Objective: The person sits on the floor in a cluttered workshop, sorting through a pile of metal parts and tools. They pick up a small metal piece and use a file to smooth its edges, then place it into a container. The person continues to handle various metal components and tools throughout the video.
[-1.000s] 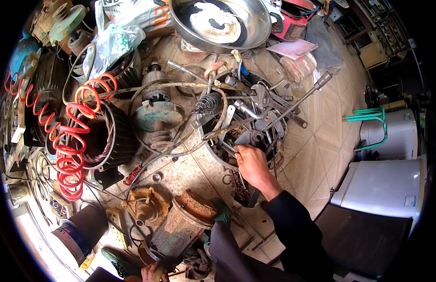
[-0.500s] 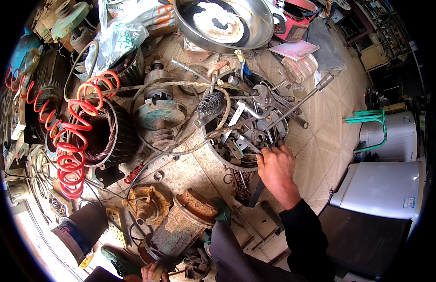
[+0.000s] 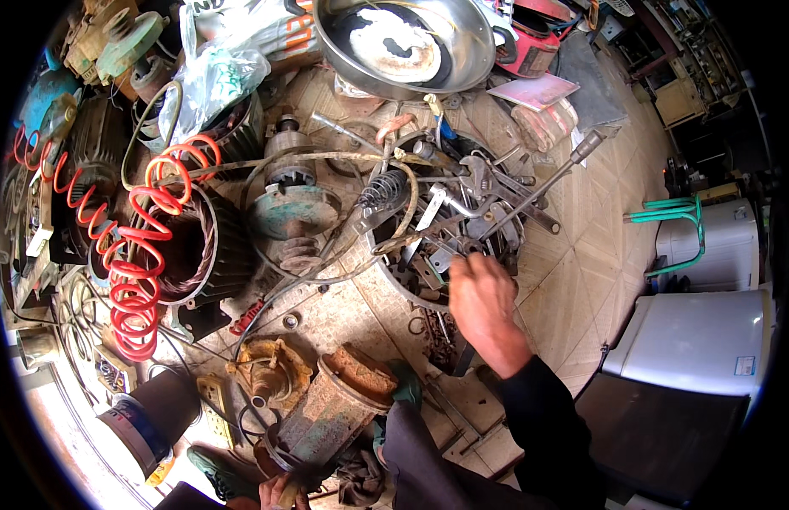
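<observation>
My right hand (image 3: pixel 486 310) reaches into a round tub (image 3: pixel 403 289) heaped with metal tools, its fingers curled down among them. The fingertips are hidden, so what they grip cannot be made out. Close to them lie a flat silver piece (image 3: pixel 439 258), a bent wrench handle (image 3: pixel 462 204) and an adjustable wrench (image 3: pixel 477 174). At the lower edge my left hand (image 3: pixel 277 491), partly cut off, is closed around a pale-handled tool with a dark, blurred end. That tool is beside a rusty cylindrical motor housing (image 3: pixel 326 425) between my legs.
A long socket bar (image 3: pixel 547 183) juts from the tub to the right. Left are an open motor casing (image 3: pixel 190 246), a red coiled hose (image 3: pixel 131 297) and a rotor (image 3: pixel 292 204). A metal basin (image 3: pixel 471 64) stands beyond. A yellowish rusty part (image 3: pixel 271 374) and dark bucket (image 3: pixel 148 416) lie nearer.
My right hand has moved a little left and farther in over the tools, its fingers now more curled. The left hand stays low by the housing.
</observation>
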A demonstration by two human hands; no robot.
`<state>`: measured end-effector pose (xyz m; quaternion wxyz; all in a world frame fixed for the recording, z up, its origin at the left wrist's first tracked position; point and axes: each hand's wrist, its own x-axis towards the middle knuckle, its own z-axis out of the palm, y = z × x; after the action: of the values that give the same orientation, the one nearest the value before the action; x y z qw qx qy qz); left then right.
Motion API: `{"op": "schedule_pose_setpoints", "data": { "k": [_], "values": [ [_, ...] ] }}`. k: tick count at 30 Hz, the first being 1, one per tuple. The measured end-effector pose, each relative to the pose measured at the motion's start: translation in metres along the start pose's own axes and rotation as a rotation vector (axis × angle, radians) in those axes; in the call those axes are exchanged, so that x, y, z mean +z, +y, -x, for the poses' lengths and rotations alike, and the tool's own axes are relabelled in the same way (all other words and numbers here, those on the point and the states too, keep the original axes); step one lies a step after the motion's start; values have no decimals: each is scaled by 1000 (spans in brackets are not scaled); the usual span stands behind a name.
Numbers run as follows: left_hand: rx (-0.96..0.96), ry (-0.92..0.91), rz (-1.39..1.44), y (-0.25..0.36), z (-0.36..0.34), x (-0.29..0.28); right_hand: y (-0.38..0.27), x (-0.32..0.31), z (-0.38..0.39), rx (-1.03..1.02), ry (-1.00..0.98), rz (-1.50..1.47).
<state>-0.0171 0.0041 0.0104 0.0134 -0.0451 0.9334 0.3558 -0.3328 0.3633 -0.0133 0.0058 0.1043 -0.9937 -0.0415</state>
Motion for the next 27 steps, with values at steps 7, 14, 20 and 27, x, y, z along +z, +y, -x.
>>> {"op": "schedule_pose_setpoints", "data": {
  "k": [7, 14, 20, 27],
  "values": [
    [-56, 10, 11, 0, 4, 2, -12, 44, -55, -115, -269, -57],
    [-58, 32, 26, -14, 17, 9, -5, 37, -27, -111, -52, -51],
    [-39, 13, 0, -4, 5, 4, -4, 29, -27, -100, -88, -142],
    [-149, 46, 103, -4, 13, 9, -2, 45, -40, -231, 258, -113]
  ]
}}
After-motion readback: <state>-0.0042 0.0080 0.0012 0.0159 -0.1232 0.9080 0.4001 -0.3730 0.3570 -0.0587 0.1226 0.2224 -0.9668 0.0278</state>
